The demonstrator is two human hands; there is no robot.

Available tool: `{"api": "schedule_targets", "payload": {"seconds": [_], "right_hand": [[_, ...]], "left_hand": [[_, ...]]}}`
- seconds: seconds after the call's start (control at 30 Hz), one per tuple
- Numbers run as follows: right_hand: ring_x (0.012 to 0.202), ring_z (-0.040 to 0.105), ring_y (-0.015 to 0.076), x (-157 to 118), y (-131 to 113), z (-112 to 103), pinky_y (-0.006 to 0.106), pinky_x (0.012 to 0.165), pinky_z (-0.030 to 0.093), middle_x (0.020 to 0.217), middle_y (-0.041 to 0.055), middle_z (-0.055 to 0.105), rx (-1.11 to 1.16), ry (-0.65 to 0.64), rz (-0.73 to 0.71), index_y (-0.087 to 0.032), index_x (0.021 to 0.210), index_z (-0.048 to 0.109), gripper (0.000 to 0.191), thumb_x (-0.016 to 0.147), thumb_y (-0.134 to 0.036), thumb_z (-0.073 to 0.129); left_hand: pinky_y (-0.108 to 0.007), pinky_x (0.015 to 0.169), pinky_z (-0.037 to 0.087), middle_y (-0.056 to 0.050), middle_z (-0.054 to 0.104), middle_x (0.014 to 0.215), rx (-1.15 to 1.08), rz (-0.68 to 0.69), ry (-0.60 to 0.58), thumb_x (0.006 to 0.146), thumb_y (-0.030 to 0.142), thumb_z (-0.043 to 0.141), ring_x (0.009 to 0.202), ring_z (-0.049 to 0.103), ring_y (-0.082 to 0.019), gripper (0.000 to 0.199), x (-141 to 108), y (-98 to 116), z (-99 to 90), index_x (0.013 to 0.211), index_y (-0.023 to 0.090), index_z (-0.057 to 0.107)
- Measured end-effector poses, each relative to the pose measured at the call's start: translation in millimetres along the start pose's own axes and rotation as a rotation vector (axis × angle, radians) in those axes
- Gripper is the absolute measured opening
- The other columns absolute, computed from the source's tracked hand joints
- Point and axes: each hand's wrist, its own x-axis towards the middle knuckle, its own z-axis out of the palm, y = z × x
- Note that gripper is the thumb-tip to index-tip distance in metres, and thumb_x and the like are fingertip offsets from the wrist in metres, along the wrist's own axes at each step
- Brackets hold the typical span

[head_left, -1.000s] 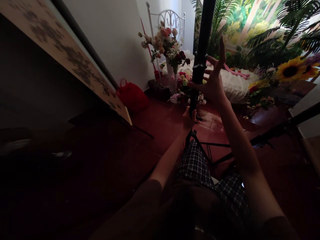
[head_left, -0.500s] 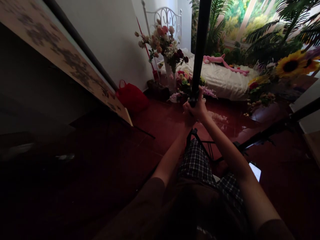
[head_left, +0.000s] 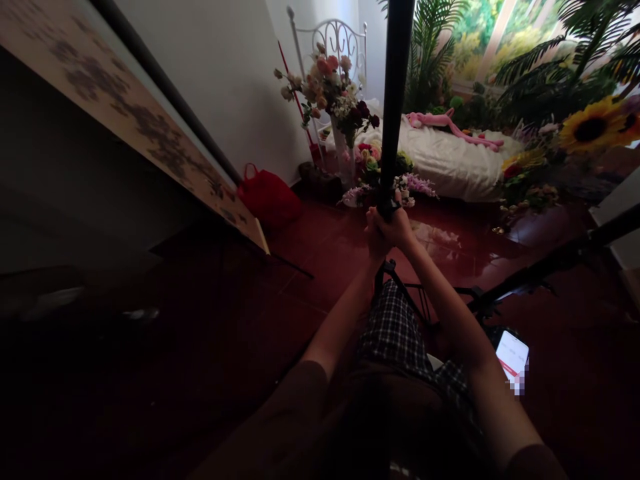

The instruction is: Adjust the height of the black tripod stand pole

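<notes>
Both hands are together around a black pole (head_left: 394,87), the left hand (head_left: 376,237) clamped on its lower part and the right hand (head_left: 399,227) wrapped round it close alongside, touching the left. Taking the hands as the clock's centre, the pole rises from them nearly upright, leaning slightly past twelve, and leaves the top of the view. Just below, towards five o'clock, are dark struts (head_left: 413,305); whether they join the pole is hidden. A second black tube (head_left: 565,250) slants at three o'clock, and a lit phone (head_left: 511,350) lies at four, beside the right forearm. Plaid clothing (head_left: 395,327) sits at six. A red bag (head_left: 270,197) rests on the floor (head_left: 300,270) between nine and ten, near the patterned panel (head_left: 130,110). At eleven stand flowers (head_left: 325,73); at two, a pale-covered bed (head_left: 450,167) carries a pink toy (head_left: 435,120).
</notes>
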Motion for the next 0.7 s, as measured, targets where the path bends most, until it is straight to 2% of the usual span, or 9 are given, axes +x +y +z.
{"api": "schedule_targets", "payload": {"seconds": [0.17,0.27,0.33,0.43,0.53,0.63,0.7], "right_hand": [[0.074,0.065,0.0218,-7.2,-9.8,6.9,0.035,0.07,0.053,0.094,0.0084,0.065,-0.111,0.031,0.069,-0.018,0.132,0.035,0.049,0.091,-0.038,0.051],[0.078,0.067,0.0229,-8.7,-11.2,4.6,0.036,0.072,0.053,0.095,0.0095,0.067,-0.102,0.022,0.042,-0.016,0.132,0.036,0.05,0.091,-0.04,0.052],[0.088,0.068,0.0238,-13.3,-11.7,0.1,0.037,0.079,0.054,0.103,0.0128,0.067,-0.078,0.025,-0.003,-0.015,0.134,0.036,0.052,0.092,-0.042,0.051],[0.105,0.066,0.0233,-31.4,-12.2,-12.1,0.036,0.088,0.053,0.119,0.0166,0.065,-0.061,0.041,-0.038,-0.015,0.139,0.036,0.05,0.095,-0.039,0.046],[0.117,0.062,0.0216,-59.2,-11.1,-30.4,0.037,0.098,0.051,0.13,0.0147,0.062,-0.095,0.042,-0.067,-0.019,0.136,0.045,0.042,0.097,-0.033,0.043],[0.124,0.057,0.0215,-84.2,-7.9,-47.5,0.04,0.108,0.044,0.131,0.0107,0.062,-0.194,0.039,-0.132,-0.02,0.126,0.058,0.033,0.097,-0.029,0.044],[0.125,0.057,0.0214,-94.2,-5.2,-54.1,0.04,0.109,0.044,0.131,0.0084,0.064,-0.261,0.032,-0.14,-0.022,0.125,0.061,0.033,0.098,-0.027,0.043]], "left_hand": [[-0.031,0.085,0.052,-0.013,0.068,0.093,0.09,0.012,0.075,0.088,0.042,0.058,0.1,0.066,-0.024,0.025,9.1,-16.9,4.2,0.09,0.017,0.058],[-0.031,0.081,0.052,-0.013,0.069,0.087,0.072,0.059,0.08,0.088,0.039,0.059,0.095,0.067,-0.023,0.022,8.9,-16.4,3.0,0.086,0.017,0.058],[-0.03,0.077,0.052,-0.012,0.069,0.082,0.058,0.104,0.075,0.089,0.038,0.058,0.087,0.067,-0.021,0.023,5.9,-11.2,0.7,0.085,0.015,0.059],[-0.028,0.07,0.052,-0.009,0.068,0.075,0.048,0.135,0.046,0.089,0.037,0.058,0.073,0.065,-0.017,0.023,-0.7,-2.0,-2.3,0.086,0.015,0.06],[-0.026,0.065,0.051,-0.003,0.067,0.069,0.048,0.138,0.032,0.085,0.039,0.062,0.064,0.063,-0.014,0.021,-5.1,3.0,-2.1,0.085,0.018,0.061],[-0.025,0.064,0.05,0.0,0.063,0.064,0.065,0.136,0.061,0.082,0.04,0.063,0.065,0.063,-0.015,0.021,-4.8,3.4,0.6,0.08,0.02,0.059],[-0.025,0.063,0.048,0.001,0.06,0.062,0.087,0.142,0.084,0.082,0.042,0.062,0.064,0.062,-0.014,0.022,-3.4,3.1,2.0,0.08,0.02,0.059]]}}
